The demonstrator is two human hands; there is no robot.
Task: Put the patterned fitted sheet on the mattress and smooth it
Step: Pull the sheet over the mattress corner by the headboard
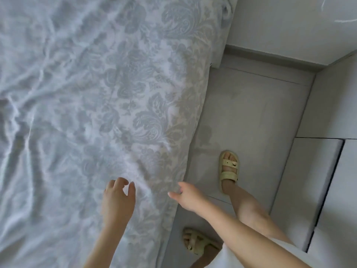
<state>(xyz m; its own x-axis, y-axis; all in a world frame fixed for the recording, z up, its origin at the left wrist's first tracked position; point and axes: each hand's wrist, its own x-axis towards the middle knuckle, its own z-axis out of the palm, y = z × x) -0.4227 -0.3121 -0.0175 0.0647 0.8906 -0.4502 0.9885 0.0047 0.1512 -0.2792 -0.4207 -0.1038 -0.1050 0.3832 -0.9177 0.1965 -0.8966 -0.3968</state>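
The patterned fitted sheet, white with a grey-blue floral print, covers the mattress and fills the left and middle of the view. It is creased on the left and wraps down over the right side edge. My left hand hovers just above the sheet near that edge, fingers curled and apart, holding nothing. My right hand is at the mattress's side edge, thumb out, fingers touching the hanging sheet; whether they pinch it is unclear.
A narrow strip of grey tiled floor runs between the bed and a white wall with cabinet fronts on the right. My feet in pale yellow sandals stand on that strip beside the bed.
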